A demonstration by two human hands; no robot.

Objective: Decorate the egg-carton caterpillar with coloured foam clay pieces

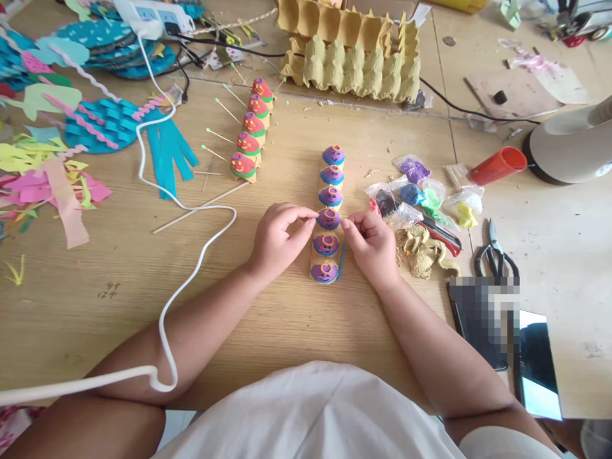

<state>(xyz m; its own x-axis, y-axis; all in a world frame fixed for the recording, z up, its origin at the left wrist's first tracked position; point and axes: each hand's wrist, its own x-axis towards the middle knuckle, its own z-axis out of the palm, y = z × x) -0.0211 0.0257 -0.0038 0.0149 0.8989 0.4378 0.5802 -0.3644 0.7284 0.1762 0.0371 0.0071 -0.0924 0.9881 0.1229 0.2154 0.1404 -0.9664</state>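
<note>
A strip of egg carton cups (pixel 329 196) stands lengthwise in front of me, its cups covered in purple and blue clay with orange rings and small faces. At the left edge of one purple cup (pixel 329 219), my left hand (pixel 285 239) is closed in a pinch of thumb and forefinger. My right hand (pixel 370 242) is closed at the same cup's right side, thumb against curled fingers. Anything between the fingertips of either hand is too small to make out. A thin blue stick (pixel 342 260) lies along the strip, near my right hand.
Red-and-green cups with pin-like sticks (pixel 247 143) stand further left. Clay bags (pixel 414 191), a utility knife (pixel 442 236), carton scraps (pixel 423 252) and scissors (pixel 496 252) lie right. A white cable (pixel 201 252) crosses my left arm. Egg trays (pixel 354 64) are at the back.
</note>
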